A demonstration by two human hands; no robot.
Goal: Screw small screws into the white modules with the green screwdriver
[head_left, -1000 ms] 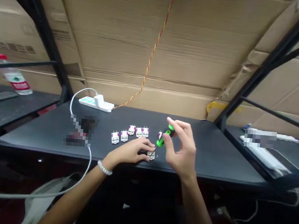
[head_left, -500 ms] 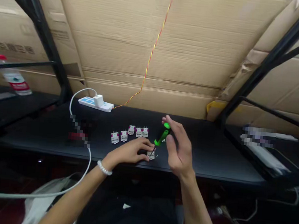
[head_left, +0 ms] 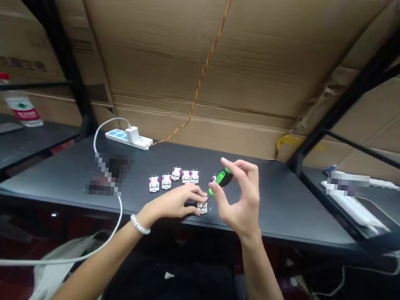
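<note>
head view: screwdriver (head_left: 222, 178) within right grip (head_left: 241, 200)

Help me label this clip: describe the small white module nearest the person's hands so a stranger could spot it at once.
Below the white power strip on the dark table runs a row of small white modules with pink marks. This module sits apart, nearer the front edge, under the fingertips of the left hand, with the green-handled screwdriver in the right hand angled toward it.
</note>
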